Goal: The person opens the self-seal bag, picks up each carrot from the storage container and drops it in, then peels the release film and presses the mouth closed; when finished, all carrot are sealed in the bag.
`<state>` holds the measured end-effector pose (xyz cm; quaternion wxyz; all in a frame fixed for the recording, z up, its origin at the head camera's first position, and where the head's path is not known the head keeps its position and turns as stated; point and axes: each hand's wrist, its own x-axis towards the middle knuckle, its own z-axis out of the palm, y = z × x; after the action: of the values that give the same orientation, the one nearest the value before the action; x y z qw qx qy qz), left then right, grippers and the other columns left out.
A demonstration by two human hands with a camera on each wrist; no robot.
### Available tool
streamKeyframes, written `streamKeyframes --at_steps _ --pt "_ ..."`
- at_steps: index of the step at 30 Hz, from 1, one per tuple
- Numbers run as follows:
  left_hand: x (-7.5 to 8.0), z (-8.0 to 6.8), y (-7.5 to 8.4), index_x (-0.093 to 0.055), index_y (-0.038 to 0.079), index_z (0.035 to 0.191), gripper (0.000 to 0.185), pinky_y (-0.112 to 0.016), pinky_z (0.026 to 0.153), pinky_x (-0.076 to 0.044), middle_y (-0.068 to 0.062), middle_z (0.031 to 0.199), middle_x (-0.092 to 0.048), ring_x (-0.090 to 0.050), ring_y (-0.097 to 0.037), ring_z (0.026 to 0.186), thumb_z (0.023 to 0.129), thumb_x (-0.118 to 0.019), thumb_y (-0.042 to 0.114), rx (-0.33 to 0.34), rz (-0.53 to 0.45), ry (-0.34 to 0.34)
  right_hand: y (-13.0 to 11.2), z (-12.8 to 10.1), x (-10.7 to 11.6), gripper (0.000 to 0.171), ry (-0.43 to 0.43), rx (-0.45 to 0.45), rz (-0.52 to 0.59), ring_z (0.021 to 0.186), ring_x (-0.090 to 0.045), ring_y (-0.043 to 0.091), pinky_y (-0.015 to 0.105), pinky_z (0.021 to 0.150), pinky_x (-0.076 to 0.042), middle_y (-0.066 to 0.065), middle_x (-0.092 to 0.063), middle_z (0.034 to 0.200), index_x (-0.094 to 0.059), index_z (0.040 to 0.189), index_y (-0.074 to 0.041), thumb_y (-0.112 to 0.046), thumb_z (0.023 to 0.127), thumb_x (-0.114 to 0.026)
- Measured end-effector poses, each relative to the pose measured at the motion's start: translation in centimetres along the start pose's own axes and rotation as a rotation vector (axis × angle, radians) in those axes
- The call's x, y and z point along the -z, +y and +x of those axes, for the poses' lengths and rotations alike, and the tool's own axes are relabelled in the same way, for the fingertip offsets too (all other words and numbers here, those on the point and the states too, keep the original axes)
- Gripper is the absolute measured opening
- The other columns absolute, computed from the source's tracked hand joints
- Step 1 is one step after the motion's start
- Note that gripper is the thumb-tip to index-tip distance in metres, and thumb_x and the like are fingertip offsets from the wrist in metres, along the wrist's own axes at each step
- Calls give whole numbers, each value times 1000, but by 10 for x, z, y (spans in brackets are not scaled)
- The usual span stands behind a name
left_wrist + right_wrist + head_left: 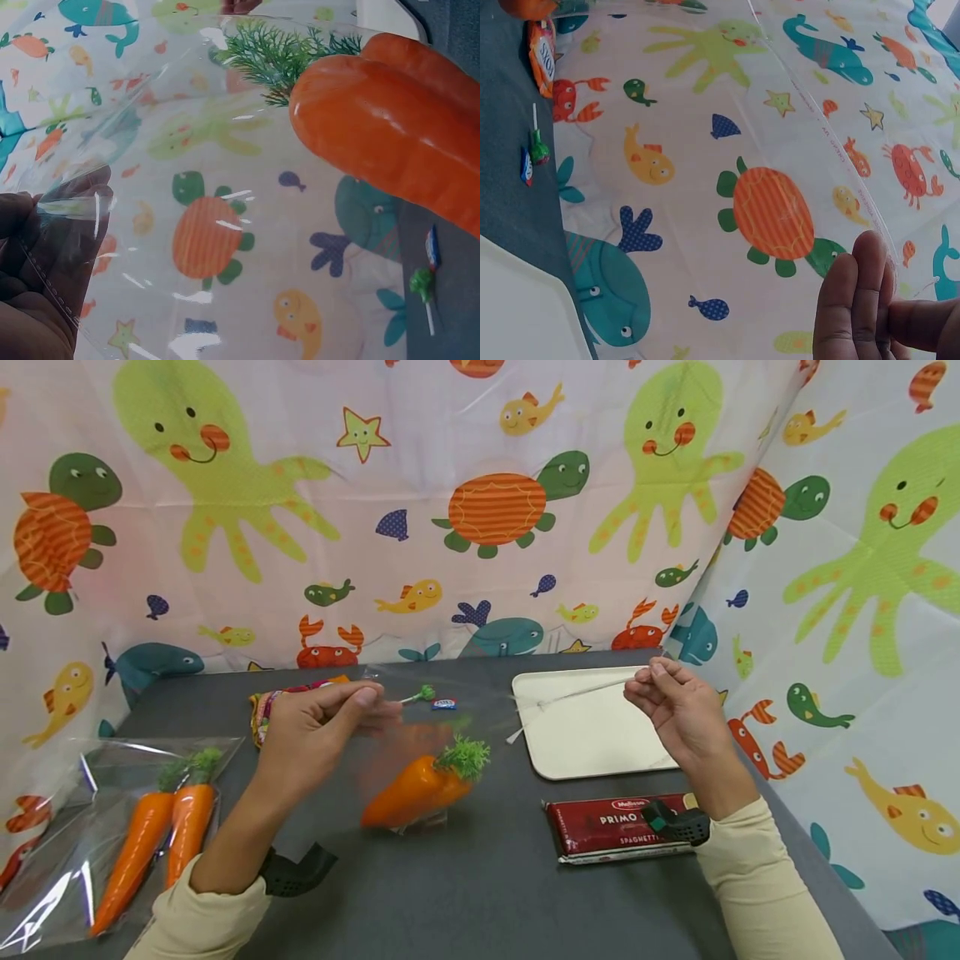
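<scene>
Head view: left hand (315, 727) and right hand (675, 706) each pinch one edge of a clear plastic bag (450, 727), stretched taut between them above the grey table (480, 877). A toy carrot (420, 785) sits in the bag, below and between the two grips. Beyond the left grip lies a green lollipop (422, 694); under the right grip, a white tray (592, 735); nearer the right wrist, a spaghetti packet (611, 827).

Bright even light, wide-angle distortion, plastic glare
</scene>
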<state>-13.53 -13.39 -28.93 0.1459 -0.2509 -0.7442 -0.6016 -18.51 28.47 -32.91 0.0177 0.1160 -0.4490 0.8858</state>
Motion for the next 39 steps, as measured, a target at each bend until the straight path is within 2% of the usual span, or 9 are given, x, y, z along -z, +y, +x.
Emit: streamKeyframes --at_steps 7,15,21,27,32,39 --pt "0 -3 -3 -70 -3 112 20 -31 76 -56 -11 92 -74 -72 -18 84 96 -59 0 6 15 4 -2 -8 7 17 41 -20 -10 86 -71 24 36 85 -54 13 -67 91 -63 107 3 -4 100 -50" --pt "3 -7 -4 -72 1 110 19 -28 79 -55 -8 91 -74 -72 -17 83 96 -60 2 17 40 26 -1 -12 12 17 42 -15 -34 86 -71 24 37 85 -54 14 -68 91 -64 106 4 -5 100 -51" --pt "3 -5 -2 -72 0 111 19 -29 77 -56 -9 91 -74 -72 -18 83 96 -60 2 14 25 21 -6 -12 16 17 54 -3 0 86 -71 25 37 85 -54 15 -68 92 -64 106 5 -4 100 -51" --pt "6 -4 -2 -72 0 109 18 -31 75 -57 -11 90 -74 -72 -20 80 96 -59 0 -2 17 21 -12 -16 25 16 104 -15 18 87 -71 26 37 85 -54 15 -68 90 -64 107 5 -4 98 -54" --pt "7 -4 -2 -72 -2 109 18 -32 73 -57 -12 91 -74 -72 -21 79 96 -59 1 10 10 10 -12 -19 33 16 140 -35 -52 88 -71 25 37 85 -54 14 -70 90 -65 106 3 -7 97 -56" --pt "4 -2 -4 -70 -4 111 19 -31 75 -57 -11 91 -74 -72 -20 79 97 -59 2 23 14 -20 -9 -20 46 19 216 -33 -218 92 -71 25 37 82 -52 14 -71 95 -65 111 1 -10 95 -62"
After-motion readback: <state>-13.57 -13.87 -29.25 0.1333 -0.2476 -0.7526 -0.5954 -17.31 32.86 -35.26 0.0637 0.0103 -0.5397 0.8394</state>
